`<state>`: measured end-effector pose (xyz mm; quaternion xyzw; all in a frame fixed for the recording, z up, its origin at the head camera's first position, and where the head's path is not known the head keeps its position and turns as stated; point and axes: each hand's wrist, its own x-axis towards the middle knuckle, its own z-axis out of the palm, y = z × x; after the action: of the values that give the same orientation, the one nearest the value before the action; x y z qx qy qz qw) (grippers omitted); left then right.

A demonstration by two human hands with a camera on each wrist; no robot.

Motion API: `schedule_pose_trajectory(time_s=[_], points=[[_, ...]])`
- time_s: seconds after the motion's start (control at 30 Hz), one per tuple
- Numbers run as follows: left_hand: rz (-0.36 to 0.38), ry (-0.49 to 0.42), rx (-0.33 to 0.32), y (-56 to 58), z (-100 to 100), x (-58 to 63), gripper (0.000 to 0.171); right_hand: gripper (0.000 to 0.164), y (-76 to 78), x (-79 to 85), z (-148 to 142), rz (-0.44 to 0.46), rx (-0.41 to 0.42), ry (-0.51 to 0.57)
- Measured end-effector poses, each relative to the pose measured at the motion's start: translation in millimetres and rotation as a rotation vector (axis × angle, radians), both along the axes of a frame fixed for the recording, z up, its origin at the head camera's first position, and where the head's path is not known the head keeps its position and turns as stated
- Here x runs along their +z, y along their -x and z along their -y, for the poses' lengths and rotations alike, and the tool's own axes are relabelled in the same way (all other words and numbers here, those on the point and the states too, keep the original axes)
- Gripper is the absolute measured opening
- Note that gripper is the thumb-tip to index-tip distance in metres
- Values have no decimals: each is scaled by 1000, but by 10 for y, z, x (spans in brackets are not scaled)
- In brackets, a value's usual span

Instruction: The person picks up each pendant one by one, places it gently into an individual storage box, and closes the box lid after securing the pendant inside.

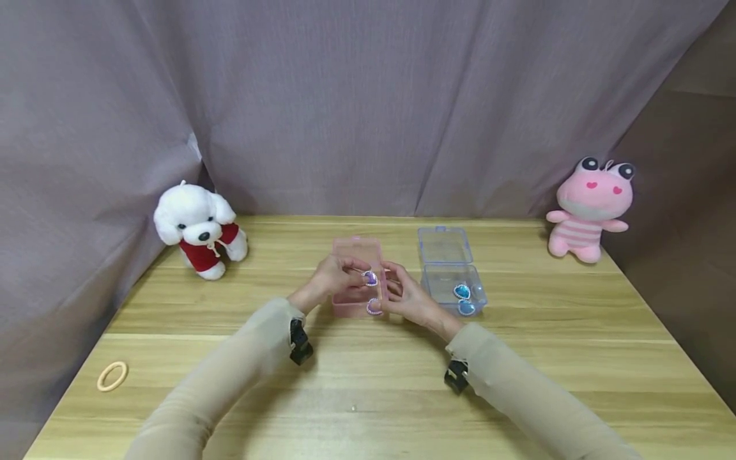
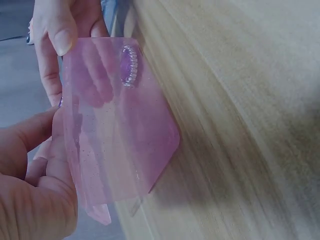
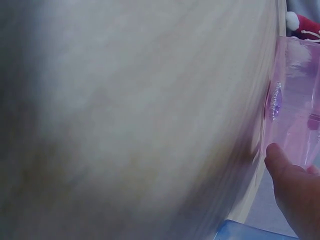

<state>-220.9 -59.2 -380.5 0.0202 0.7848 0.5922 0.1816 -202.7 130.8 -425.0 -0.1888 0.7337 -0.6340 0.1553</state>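
A clear pink box (image 1: 347,310) stands on the table with its lid raised at the back. My left hand (image 1: 335,278) pinches a purple gem (image 1: 371,278) with a beaded white rim over the box opening. At the box's right side, my right hand (image 1: 409,299) grips the wall, its thumb (image 3: 280,162) on the outside near the front corner. A second purple gem (image 2: 129,67) lies inside, visible through the pink wall in both wrist views. In the left wrist view, the held gem is mostly hidden behind the fingers.
Right of the pink box is an open clear blue box (image 1: 443,295) holding two blue heart-shaped gems (image 1: 462,291). A white plush dog (image 1: 201,230) sits back left, a pink plush frog (image 1: 589,207) back right. A wooden ring (image 1: 102,378) lies front left. Grey curtain (image 1: 345,115) hangs behind the table.
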Motion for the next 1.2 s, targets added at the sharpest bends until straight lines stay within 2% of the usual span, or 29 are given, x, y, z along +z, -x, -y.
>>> schedule_pose_trajectory(time_s=[0.13, 0.37, 0.6, 0.8, 1.2], points=[[-1, 44, -20, 2, -13, 2, 28, 86, 2, 8, -5, -4, 7, 5], [-32, 186, -53, 21, -41, 20, 32, 87, 7, 23, -8, -15, 7, 1], [-97, 283, -81, 44, -107, -4, 28, 85, 5, 21, -4, 2, 1, 14], [-172, 306, -104, 34, -145, -25, 26, 85, 3, 14, -12, -4, 2, 6], [-203, 392, -108, 14, -205, -35, 23, 85, -1, 4, 7, -4, -8, -5]])
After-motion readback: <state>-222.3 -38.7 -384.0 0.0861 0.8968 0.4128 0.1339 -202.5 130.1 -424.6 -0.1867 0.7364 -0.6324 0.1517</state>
